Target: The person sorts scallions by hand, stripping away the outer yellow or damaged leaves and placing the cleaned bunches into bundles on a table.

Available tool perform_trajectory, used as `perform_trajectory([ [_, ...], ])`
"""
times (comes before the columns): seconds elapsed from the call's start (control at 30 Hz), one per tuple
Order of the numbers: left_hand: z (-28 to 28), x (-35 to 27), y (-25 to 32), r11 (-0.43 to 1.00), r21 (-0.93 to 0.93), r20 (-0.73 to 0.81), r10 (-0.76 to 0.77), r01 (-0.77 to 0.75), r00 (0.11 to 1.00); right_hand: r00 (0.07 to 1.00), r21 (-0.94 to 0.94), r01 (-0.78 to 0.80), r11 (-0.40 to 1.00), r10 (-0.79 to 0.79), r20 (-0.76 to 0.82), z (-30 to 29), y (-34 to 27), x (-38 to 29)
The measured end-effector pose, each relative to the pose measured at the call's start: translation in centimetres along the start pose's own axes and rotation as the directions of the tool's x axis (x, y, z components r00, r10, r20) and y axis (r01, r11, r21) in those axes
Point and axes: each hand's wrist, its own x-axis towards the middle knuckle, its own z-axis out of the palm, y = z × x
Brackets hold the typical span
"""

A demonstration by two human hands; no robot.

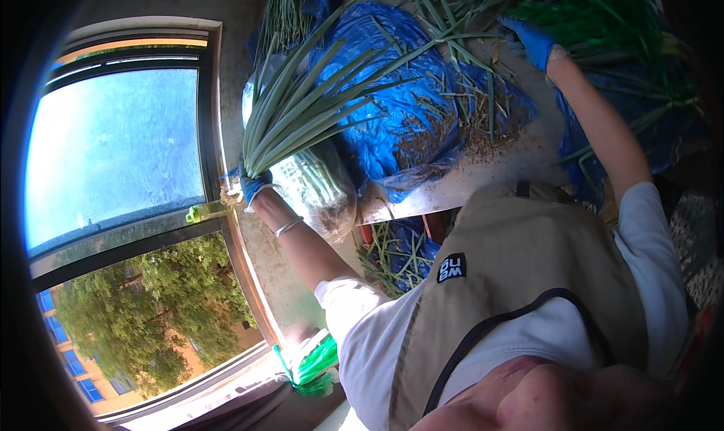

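Observation:
My left hand (255, 186), in a blue glove, grips a bunch of green onions (294, 106) near the root end. Their long leaves fan up and to the right over a blue plastic bag (367, 86). Below the leaves lies a clear plastic bag of green onions (314, 185), close to my left hand. My right hand (531, 39), also gloved in blue, is over the far right of the table, beside bright green plastic strands (599, 18). Leaf tips reach its fingers, but blur hides whether they hold anything.
Soil and leaf scraps (430, 139) litter the blue bag and the metal table (498, 162). More green onions (285, 18) lie at the back. Trimmed leaves (390, 255) fill a space below the table edge. A window (119, 159) stands at left, with green plastic strands (314, 363) below.

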Motion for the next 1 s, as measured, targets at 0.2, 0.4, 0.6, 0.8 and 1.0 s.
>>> perform_trajectory([
  [0.2,0.0,0.4,0.2,0.99,-0.13,0.002,-0.057,0.056,0.998,0.956,-0.338,0.285,0.897,-0.243,0.162,6.3,-1.0,-0.3],
  [0.4,6.2,-2.8,-2.4,0.999,-0.049,-0.045,-0.013,0.011,0.999,0.741,-0.573,0.67,0.473,-0.376,0.556,9.9,-3.0,-0.2],
  [0.6,5.4,-2.9,-2.5,0.994,-0.072,0.092,-0.069,0.076,0.993,0.689,-0.608,0.724,0.325,-0.291,0.664,10.8,-3.6,-3.3],
  [0.8,6.5,-3.2,-3.6,0.999,-0.004,-0.058,0.047,-0.047,0.997,0.513,-0.348,0.813,0.466,-0.292,0.807,11.6,-1.9,-5.4],
  [1.0,4.2,-1.6,-3.1,0.992,-0.123,0.069,-0.031,0.039,0.997,0.927,0.369,-0.03,0.929,-0.113,0.358,5.2,-0.1,1.4],
])
